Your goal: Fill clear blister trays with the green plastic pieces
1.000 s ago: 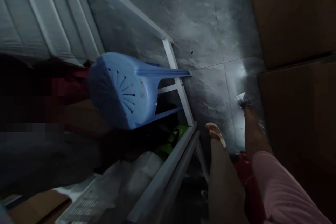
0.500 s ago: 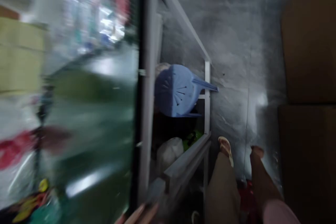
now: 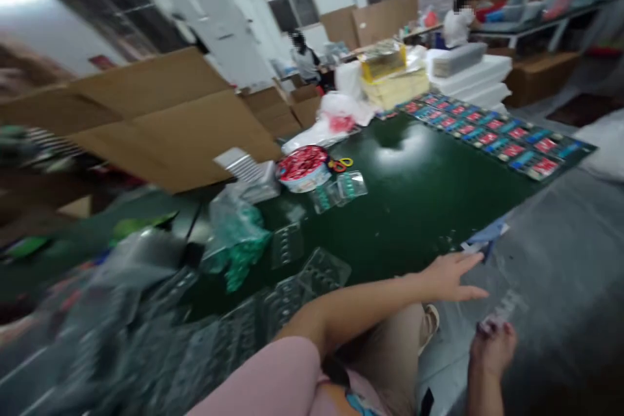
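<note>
The left hand (image 3: 451,278) is open, fingers apart, near the edge of the green table (image 3: 414,208). The right hand (image 3: 492,350) is curled, low beside the table. Some clear plastic (image 3: 509,304) shows right by it; blur hides whether it is gripped. A loose hold could drop it. The left arm (image 3: 370,302) could bump the clear trays (image 3: 324,270).

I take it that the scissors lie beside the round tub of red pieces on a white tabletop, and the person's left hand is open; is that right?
Not quite: the head view shows that the tabletop is dark green, not white. The scissors do lie beside the round tub of red pieces, and the left hand is open.
</note>
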Motion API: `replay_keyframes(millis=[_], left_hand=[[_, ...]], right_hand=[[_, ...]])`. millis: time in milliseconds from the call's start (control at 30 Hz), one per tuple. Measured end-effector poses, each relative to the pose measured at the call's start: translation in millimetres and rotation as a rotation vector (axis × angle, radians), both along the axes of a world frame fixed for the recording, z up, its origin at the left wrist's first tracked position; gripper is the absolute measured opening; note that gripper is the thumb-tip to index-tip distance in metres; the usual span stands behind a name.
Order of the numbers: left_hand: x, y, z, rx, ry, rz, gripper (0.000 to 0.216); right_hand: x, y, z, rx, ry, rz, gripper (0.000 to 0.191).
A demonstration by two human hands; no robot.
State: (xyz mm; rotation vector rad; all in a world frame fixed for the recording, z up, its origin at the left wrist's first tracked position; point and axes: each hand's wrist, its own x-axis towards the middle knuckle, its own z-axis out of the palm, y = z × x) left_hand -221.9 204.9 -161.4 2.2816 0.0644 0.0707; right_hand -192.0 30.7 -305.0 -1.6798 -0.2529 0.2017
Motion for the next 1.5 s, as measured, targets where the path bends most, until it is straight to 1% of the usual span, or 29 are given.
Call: replay_keyframes(millis=[67, 100, 133, 167, 233, 333, 400, 500, 567, 633, 700, 800, 933, 1067, 1167, 1267, 1367, 1500], left_hand=[[-46.9, -6.0, 21.7, -0.095, 0.023, 0.049, 0.095], [-75.0, -4.1, 32.0, -0.144, 0.042, 0.070, 0.099], [-105.2, 0.8, 41.2, -0.194, 0.056, 0.092, 0.102], [-136.7, 8.0, 49.0, -0.244, 0.055, 0.130, 0.102], [-201.3, 26.1, 59.8, -0.332, 0.002, 0.254, 0.090], [-294.8, 52.4, 65.9, -0.432, -0.149, 0.487, 0.070], [-352.3, 65.9, 65.5, -0.537, -0.233, 0.608, 0.066], [-428.9, 80.9, 60.5, -0.701, -0.324, 0.774, 0.061], [-470.5, 88.5, 53.6, -0.762, -0.383, 0.891, 0.056], [-501.8, 94.2, 43.4, -0.821, -0.436, 0.984, 0.053], [-522.2, 96.9, 31.0, -0.890, -0.458, 1.039, 0.052], [-537.1, 96.1, 14.2, -0.950, -0.446, 1.090, 0.053], [-545.1, 96.2, 2.1, -0.970, -0.415, 1.104, 0.061], [-552.6, 102.1, -4.2, -0.963, -0.411, 1.108, 0.072], [-558.7, 105.8, -8.0, -0.907, -0.405, 1.165, 0.075], [-566.1, 107.7, -10.7, -0.811, -0.410, 1.267, 0.071], [-575.4, 108.8, -11.9, -0.706, -0.385, 1.345, 0.059], [-586.5, 109.2, -14.0, -0.507, -0.320, 1.361, 0.042]], right_hand=[[-17.9, 9.2, 27.7, 0.098, -0.033, -0.130, 0.037], [-30.6, 16.4, 41.9, 0.151, -0.034, -0.176, 0.036], [-45.7, 25.5, 56.2, 0.187, -0.030, -0.183, 0.036], [-63.2, 36.7, 70.2, 0.206, -0.027, -0.153, 0.036], [-104.3, 63.5, 96.4, 0.202, -0.033, -0.006, 0.038], [-175.6, 107.1, 125.9, 0.180, -0.099, 0.253, 0.042], [-223.8, 133.4, 136.9, 0.163, -0.147, 0.410, 0.044], [-286.5, 165.1, 142.1, 0.123, -0.176, 0.606, 0.044], [-317.0, 180.1, 140.7, 0.063, -0.203, 0.750, 0.043], [-336.9, 189.5, 137.7, 0.001, -0.234, 0.884, 0.043], [-347.6, 193.1, 134.4, -0.074, -0.236, 0.980, 0.042], [-353.5, 191.0, 130.8, -0.167, -0.203, 1.073, 0.039], [-356.5, 189.2, 129.2, -0.229, -0.186, 1.085, 0.036], [-360.2, 202.9, 133.2, -0.250, -0.183, 1.102, 0.034], [-355.6, 222.0, 138.3, -0.274, -0.238, 1.146, 0.032], [-342.7, 241.2, 139.8, -0.329, -0.294, 1.177, 0.032], [-331.3, 255.7, 135.6, -0.417, -0.345, 1.223, 0.033], [-332.3, 266.2, 128.7, -0.503, -0.396, 1.299, 0.035]])
